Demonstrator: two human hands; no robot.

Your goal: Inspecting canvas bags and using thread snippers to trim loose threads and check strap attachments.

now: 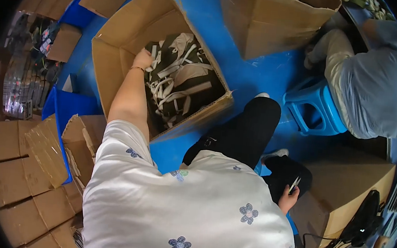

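My left arm stretches out into a large open cardboard box (pixel 116 30). Inside lies a heap of dark and beige cloth pieces (pixel 191 75) with pale straps tangled over them. At the heap's left edge my left hand (pixel 143 59) is closed on one of the cloth pieces; its fingertips are partly hidden. My right hand (pixel 288 200) rests low by my right thigh, closed around a pair of small thread snips (pixel 294 184) whose blades point up.
Another person (pixel 378 89) sits on a blue plastic stool (pixel 316 106) at the right. Cardboard boxes stand at the top (pixel 270 21) and right (pixel 345 186). On the left are stacked cartons (pixel 23 207) and a blue bin (pixel 64 106). A black cable (pixel 305 244) hangs at lower right.
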